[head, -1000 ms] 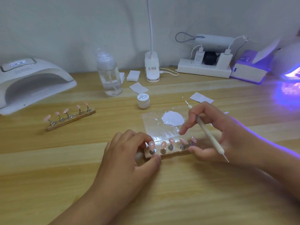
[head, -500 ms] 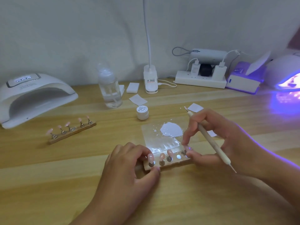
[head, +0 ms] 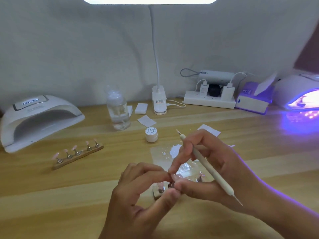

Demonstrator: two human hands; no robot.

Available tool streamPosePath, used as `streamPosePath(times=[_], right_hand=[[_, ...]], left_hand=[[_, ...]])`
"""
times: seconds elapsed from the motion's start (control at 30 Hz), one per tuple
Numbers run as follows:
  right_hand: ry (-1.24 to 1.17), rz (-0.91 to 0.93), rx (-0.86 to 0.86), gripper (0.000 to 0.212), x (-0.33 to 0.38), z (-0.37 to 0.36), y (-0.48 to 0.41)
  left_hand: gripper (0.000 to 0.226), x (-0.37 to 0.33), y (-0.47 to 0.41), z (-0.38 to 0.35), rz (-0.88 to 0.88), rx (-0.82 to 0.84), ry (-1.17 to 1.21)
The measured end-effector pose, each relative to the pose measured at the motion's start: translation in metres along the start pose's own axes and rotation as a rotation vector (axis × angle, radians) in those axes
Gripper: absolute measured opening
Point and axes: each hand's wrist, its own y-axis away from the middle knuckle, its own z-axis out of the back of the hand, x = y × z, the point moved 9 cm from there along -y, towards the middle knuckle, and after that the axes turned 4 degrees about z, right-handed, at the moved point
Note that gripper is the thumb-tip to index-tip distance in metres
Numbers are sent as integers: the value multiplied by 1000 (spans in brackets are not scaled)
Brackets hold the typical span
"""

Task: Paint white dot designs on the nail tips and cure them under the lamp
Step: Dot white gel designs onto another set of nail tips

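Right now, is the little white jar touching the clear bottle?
Apart. The head view shows a strip of bare wooden table between the little white jar and the clear bottle.

Clear bottle (head: 118,113) beside desk lamp base (head: 159,102); power strip (head: 208,101), 3 plugs.

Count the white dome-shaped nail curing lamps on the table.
2: an unlit lamp at far left; a violet-glowing lamp at far right, partly cropped. None appears hidden.
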Motion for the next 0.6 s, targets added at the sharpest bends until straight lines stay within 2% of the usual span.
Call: streamPosePath(times=[0.17, 0.27, 0.37, 0.4, 0.53, 0.6], right_hand=[[-42, -59, 44, 38, -9, -3, 1], [-30, -100, 102, 18, -15, -5, -4], [143, -90, 35, 36, -17, 15, -19], [206, -103, 20, 35, -23, 24, -25], [280, -300, -39, 12, -77, 56, -36], [285, -328, -137, 13, -95, 62, -33]], left_hand=[[6, 10, 1, 0, 70, 0, 53], [9, 23, 1, 1, 167, -10, 80], [17, 36, 1, 8, 243, -78, 117], [18, 39, 1, 13, 258, -108, 115], [20, 49, -1, 26, 334, -160, 78], [11, 53, -3, 24, 351, -124, 80]])
